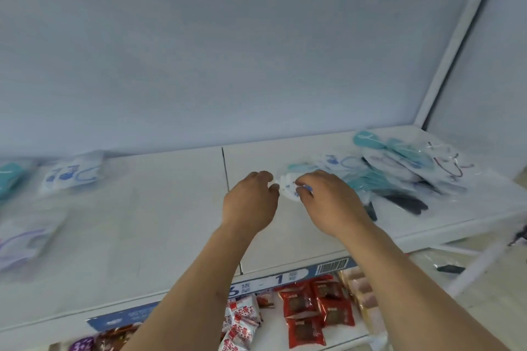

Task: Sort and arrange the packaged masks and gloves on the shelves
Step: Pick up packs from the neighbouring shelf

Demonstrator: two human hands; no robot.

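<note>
Roughly midway: both hands, left hand [251,202] & right hand [328,202], pinch one white mask packet [288,186] at mid-shelf [171,208]; sorted packets [71,175] lie toward the left end, while an unsorted pile [399,171] waits near the right edge.

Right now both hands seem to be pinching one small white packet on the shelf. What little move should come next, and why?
Probably carry the white packet, pinched by the left hand and right hand, leftward to the white-and-blue packets. It shows similar blue print, and it sits beside the mixed pile on the right. Blur makes the match uncertain.
</note>
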